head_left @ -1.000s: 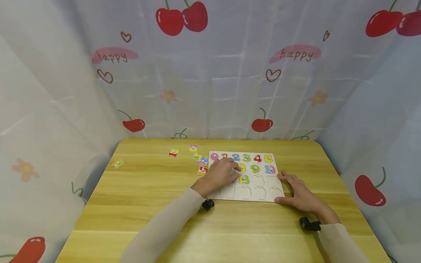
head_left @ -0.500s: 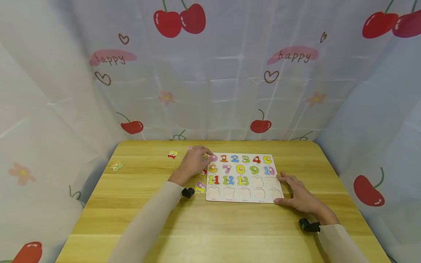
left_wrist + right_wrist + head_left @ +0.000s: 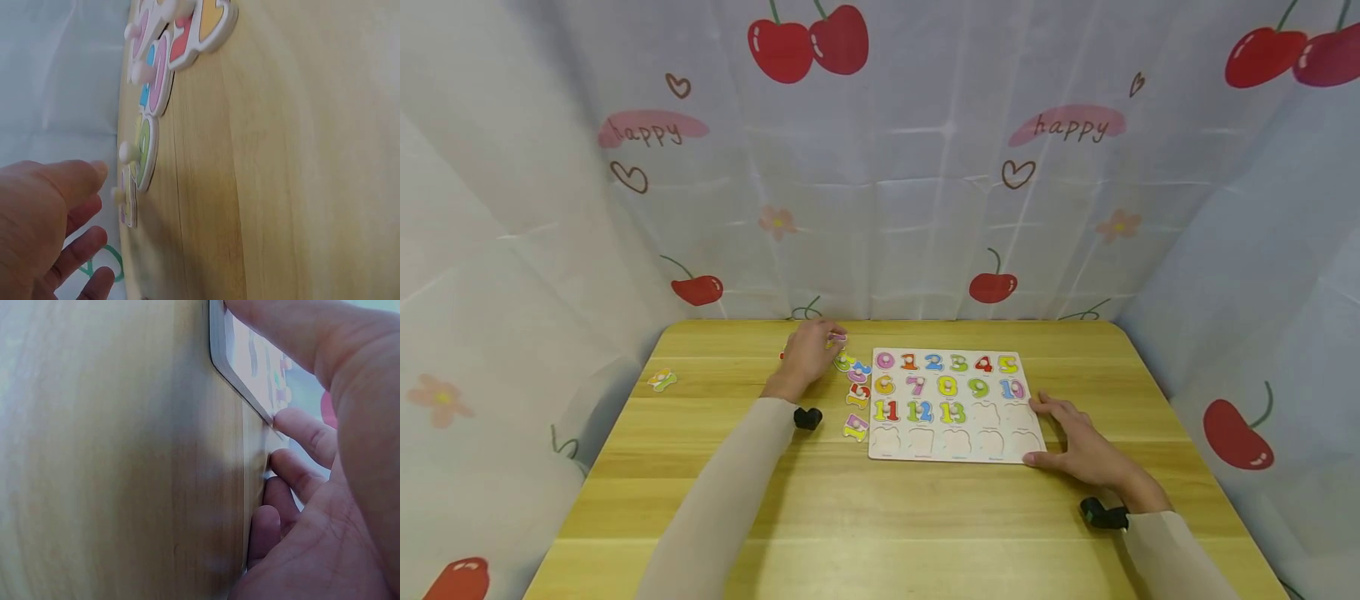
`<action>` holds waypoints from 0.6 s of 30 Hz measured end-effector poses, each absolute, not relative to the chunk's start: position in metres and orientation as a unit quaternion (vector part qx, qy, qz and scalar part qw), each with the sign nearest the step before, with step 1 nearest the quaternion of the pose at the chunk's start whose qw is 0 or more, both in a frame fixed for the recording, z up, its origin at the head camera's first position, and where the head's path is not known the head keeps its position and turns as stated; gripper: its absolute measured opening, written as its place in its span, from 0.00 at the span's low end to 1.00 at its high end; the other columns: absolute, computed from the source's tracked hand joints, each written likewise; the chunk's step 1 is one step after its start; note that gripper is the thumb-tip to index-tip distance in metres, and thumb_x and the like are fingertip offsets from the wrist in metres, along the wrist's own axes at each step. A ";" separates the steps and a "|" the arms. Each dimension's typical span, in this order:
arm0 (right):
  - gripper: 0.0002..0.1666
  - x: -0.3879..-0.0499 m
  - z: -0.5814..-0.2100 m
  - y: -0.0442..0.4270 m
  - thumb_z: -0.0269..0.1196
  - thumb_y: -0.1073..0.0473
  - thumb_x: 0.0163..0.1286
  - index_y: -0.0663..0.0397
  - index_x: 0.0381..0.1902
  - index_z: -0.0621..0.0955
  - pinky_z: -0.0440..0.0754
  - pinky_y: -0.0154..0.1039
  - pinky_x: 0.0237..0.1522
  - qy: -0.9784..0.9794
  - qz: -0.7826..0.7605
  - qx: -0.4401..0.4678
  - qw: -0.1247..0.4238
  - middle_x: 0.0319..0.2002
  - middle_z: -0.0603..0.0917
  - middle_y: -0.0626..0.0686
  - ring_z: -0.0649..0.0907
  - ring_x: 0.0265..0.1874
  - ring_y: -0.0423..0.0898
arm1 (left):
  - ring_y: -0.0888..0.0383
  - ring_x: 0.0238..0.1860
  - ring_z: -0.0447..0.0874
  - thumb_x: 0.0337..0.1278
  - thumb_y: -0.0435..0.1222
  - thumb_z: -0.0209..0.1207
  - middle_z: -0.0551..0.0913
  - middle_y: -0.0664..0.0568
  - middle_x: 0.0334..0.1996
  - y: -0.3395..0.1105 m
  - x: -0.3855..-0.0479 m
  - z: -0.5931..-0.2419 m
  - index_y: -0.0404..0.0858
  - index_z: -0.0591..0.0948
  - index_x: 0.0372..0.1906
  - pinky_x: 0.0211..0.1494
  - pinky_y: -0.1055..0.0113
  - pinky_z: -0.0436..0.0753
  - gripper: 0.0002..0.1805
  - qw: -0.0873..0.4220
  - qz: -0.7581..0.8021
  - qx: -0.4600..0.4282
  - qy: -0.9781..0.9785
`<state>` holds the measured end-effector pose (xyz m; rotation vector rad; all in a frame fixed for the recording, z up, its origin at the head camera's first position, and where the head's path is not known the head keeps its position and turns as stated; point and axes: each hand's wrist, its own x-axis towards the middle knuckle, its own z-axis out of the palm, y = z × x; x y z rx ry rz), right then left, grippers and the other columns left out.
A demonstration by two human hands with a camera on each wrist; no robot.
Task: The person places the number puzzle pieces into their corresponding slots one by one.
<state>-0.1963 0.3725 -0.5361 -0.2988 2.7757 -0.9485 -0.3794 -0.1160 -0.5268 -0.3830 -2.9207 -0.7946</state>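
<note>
A: Head view. Contents?

B: Left grip (image 3: 806,358): one, fingers loosely bent, purple piece (image 3: 837,339) at the fingertips; contact unclear. Green-yellow piece (image 3: 843,361), blue-purple piece (image 3: 859,372), red-yellow piece (image 3: 858,395) and purple-yellow piece (image 3: 855,428): a line just right of that grip, running back toward the person. Yellow-green piece (image 3: 662,380): well apart, to its left.

A: The number board (image 3: 972,424)?

B: Flat on the table (image 3: 887,533), right of the left grip, immediately left of the right grip (image 3: 1078,442). Numbers 0 to 13 seated; seven recesses vacant, those in the third row nearest the right grip. Right grip: one, spread, at the board's right edge and near corner.

A: Left wrist view?

B: Left grip, thumb and fingers apart, pinching nothing. Pale-knobbed pieces alongside; the purple piece's knob (image 3: 118,195) just beside the fingers.

A: Right wrist view?

B: Right grip, spread: thumb (image 3: 281,328) and index finger (image 3: 303,431) touching the board's edge; remaining fingers beside it, low against the table.
</note>
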 end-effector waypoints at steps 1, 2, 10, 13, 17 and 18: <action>0.60 -0.196 -0.537 0.373 0.85 0.41 0.70 0.63 0.88 0.70 0.62 0.87 0.80 0.937 -0.321 -0.101 0.095 0.92 0.58 0.75 0.61 0.86 0.81 | 0.39 0.71 0.86 0.84 0.38 0.71 0.91 0.45 0.65 -0.117 -0.381 -0.528 0.42 0.94 0.63 0.75 0.36 0.85 0.12 0.044 -0.258 -0.120 -0.958; 0.60 -0.197 -0.537 0.373 0.85 0.41 0.70 0.63 0.87 0.70 0.62 0.86 0.80 0.936 -0.322 -0.102 0.094 0.92 0.58 0.75 0.61 0.86 0.81 | 0.40 0.70 0.87 0.84 0.38 0.70 0.92 0.46 0.63 -0.118 -0.382 -0.528 0.43 0.94 0.62 0.74 0.37 0.86 0.11 0.042 -0.256 -0.115 -0.959; 0.60 -0.197 -0.539 0.372 0.85 0.40 0.71 0.61 0.88 0.70 0.62 0.87 0.81 0.937 -0.321 -0.098 0.099 0.93 0.58 0.74 0.60 0.86 0.81 | 0.45 0.65 0.92 0.84 0.35 0.70 0.97 0.50 0.57 -0.124 -0.386 -0.532 0.45 0.97 0.56 0.69 0.44 0.90 0.08 0.045 -0.233 -0.111 -0.965; 0.61 -0.197 -0.539 0.372 0.85 0.40 0.70 0.60 0.88 0.70 0.62 0.87 0.81 0.938 -0.319 -0.095 0.100 0.93 0.58 0.73 0.60 0.87 0.81 | 0.46 0.60 0.92 0.84 0.36 0.70 0.97 0.49 0.56 -0.123 -0.386 -0.532 0.45 0.96 0.56 0.64 0.45 0.90 0.08 0.053 -0.232 -0.108 -0.965; 0.61 -0.197 -0.538 0.373 0.85 0.40 0.70 0.60 0.88 0.70 0.62 0.87 0.81 0.937 -0.321 -0.095 0.100 0.93 0.58 0.73 0.60 0.87 0.81 | 0.44 0.61 0.90 0.86 0.38 0.70 0.94 0.48 0.54 -0.119 -0.383 -0.530 0.44 0.95 0.57 0.68 0.43 0.88 0.08 0.068 -0.234 -0.108 -0.964; 0.61 -0.196 -0.538 0.373 0.85 0.40 0.70 0.61 0.88 0.70 0.61 0.87 0.81 0.937 -0.322 -0.095 0.099 0.93 0.58 0.73 0.60 0.87 0.81 | 0.43 0.61 0.90 0.86 0.38 0.70 0.93 0.47 0.54 -0.118 -0.382 -0.529 0.44 0.95 0.57 0.69 0.43 0.87 0.08 0.072 -0.235 -0.109 -0.963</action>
